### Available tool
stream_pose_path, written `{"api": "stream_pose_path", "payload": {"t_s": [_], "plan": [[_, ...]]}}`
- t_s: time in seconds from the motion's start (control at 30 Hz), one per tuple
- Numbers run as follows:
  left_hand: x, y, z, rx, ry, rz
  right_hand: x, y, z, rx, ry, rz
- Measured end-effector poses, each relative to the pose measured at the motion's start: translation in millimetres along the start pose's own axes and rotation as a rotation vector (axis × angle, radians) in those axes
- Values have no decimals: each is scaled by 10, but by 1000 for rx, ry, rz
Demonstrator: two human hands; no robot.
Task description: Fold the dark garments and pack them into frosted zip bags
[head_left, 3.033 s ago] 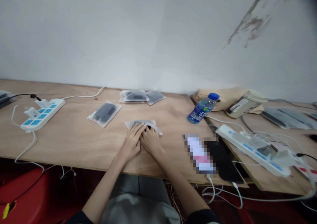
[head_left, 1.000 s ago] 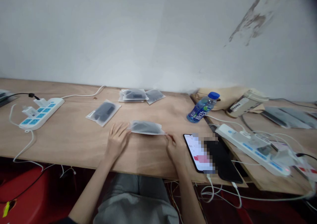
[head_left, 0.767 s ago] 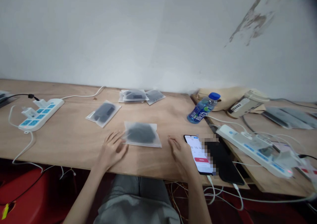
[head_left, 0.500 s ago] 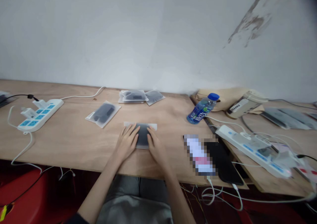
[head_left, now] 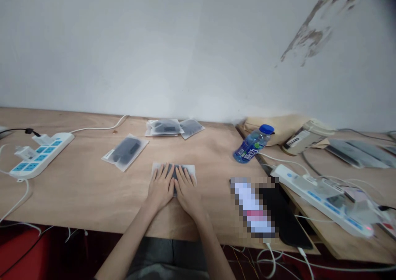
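Note:
A frosted plastic pouch with something dark and flat inside lies on the wooden table in front of me. My left hand rests flat over its left part, fingers stretched out. Over the right part lies my right hand, also flat with its fingers extended. The thumbs nearly meet at the middle, and the two hands hide most of the pouch. To the left is another frosted pouch with a dark item in it. Farther back, near the wall, are stacked pouches and one more pouch beside them.
A white power strip with plugs sits at left. On the right are a blue-capped bottle, a lit phone, a dark phone, a coffee cup and another power strip with cables.
My right hand has moved inward from the pouch's right edge onto its top, closer to my left hand. My view has tilted up slightly.

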State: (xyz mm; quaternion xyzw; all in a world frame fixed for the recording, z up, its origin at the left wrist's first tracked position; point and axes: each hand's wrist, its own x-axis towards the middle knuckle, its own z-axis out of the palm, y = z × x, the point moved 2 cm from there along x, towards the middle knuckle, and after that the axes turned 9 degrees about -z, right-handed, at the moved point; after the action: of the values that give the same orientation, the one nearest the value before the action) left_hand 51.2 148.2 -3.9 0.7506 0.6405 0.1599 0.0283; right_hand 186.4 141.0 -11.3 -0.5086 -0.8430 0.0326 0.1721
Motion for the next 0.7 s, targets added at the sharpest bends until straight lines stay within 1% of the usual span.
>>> {"api": "stream_pose_path", "payload": {"t_s": [0.13,0.23,0.43,0.57,0.7], "plan": [[97,-18,29,-9,-14,-6,96,71,19,21,-63,12],[242,-34,69,-17,-26,-10,228,138,7,23,-97,33],[698,-70,155,-39,-44,-53,650,342,20,75,-152,99],[995,-136,199,-39,-54,-78,940,475,66,132,-172,101],[1232,-219,232,-36,-41,-81,1200,581,109,141,-175,96]]}}
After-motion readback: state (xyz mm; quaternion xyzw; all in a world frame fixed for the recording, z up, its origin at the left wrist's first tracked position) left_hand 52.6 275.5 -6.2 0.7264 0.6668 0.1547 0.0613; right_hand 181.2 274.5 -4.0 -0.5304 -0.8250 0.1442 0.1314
